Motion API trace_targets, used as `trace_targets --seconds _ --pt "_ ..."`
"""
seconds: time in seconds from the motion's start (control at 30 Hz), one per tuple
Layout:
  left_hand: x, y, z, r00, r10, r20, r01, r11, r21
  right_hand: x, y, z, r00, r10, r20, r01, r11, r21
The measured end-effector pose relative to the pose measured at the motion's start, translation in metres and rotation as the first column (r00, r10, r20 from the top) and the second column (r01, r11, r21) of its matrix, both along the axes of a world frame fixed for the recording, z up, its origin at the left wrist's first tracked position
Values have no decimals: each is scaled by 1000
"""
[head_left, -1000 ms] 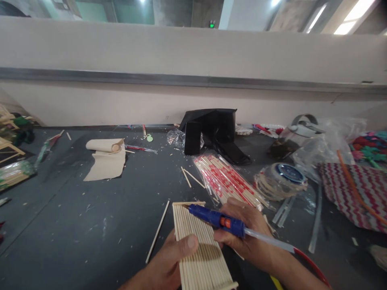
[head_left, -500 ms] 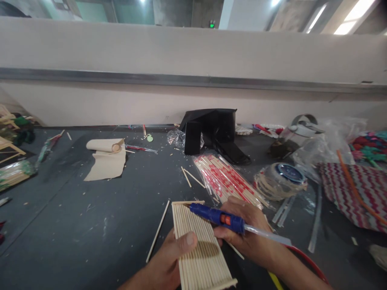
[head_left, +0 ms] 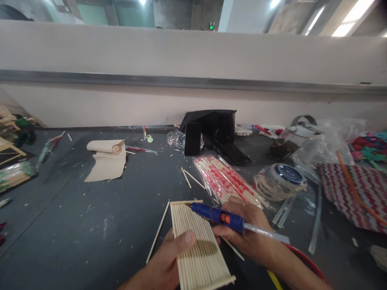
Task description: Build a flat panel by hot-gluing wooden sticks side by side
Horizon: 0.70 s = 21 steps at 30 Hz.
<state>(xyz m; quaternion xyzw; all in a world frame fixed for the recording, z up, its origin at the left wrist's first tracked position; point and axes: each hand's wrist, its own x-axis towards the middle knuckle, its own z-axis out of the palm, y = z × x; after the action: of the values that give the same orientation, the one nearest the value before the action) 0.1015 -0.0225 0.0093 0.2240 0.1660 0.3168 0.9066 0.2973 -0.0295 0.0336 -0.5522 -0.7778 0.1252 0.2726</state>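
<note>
A flat panel of pale wooden sticks (head_left: 201,253) lies side by side in my left hand (head_left: 171,255), its thumb pressed on top near the left edge. One crosswise stick (head_left: 186,202) runs along the panel's far end, and another (head_left: 219,282) along the near end. My right hand (head_left: 248,227) is wrapped round a blue glue gun (head_left: 216,214), whose tip points left and meets the panel just below the far cross stick. A clear glue stick (head_left: 266,233) extends from the gun's back.
Loose sticks (head_left: 158,231) lie left of the panel. Beyond my right hand are a bag of sticks (head_left: 226,179) and a round tub (head_left: 282,181). A paper roll (head_left: 105,161) lies further left, a black phone-like object (head_left: 192,139) at the back.
The panel has shifted very slightly left in my left hand. The glue gun's tip remains at the far end, and both hands keep their hold.
</note>
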Motion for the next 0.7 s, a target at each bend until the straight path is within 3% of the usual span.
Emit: trace_targets --seconds 0.43,0.7 --pt "-4 0 -8 998 -7 -59 2 997 -74 4 2 -3 1000 -10 -27 9 999 -49" --pt "-2 1 -1 999 -1 -34 0 999 -40 4 0 -2 1000 -9 -23 7 998 -58"
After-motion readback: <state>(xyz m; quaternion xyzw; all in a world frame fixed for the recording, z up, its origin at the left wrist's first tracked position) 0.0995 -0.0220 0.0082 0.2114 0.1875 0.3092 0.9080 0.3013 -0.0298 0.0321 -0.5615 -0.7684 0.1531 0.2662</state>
